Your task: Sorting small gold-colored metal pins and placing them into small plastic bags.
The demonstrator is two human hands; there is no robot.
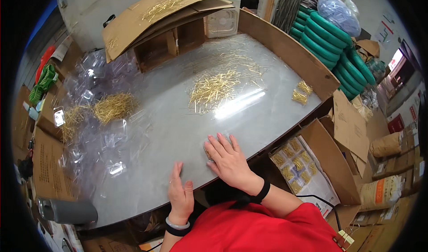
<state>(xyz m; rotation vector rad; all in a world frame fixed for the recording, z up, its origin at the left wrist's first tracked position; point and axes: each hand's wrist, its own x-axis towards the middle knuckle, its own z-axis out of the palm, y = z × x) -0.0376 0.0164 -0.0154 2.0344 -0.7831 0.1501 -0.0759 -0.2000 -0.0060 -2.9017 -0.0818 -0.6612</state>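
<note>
My right hand (228,160) lies flat on the grey tabletop near its front edge, fingers stretched out. Under it is a small clear packet (207,153) with gold-coloured pieces inside; most of it is hidden by the palm and fingers. My left hand (180,196) is held at the table's edge, thumb apart from straight fingers, with nothing in it. Beyond the hands a loose pile of thin gold-coloured metal hooks (216,89) spreads over the table (165,140). Two filled packets (300,97) lie by the right edge.
Many clear plastic packs (107,145) cover the left side, with another hook pile (115,108) on them. A dark grey cylinder (67,211) lies front left. Cardboard sheets (129,27) rest over a box at the back. Below right, an open carton (332,163) holds several filled packets.
</note>
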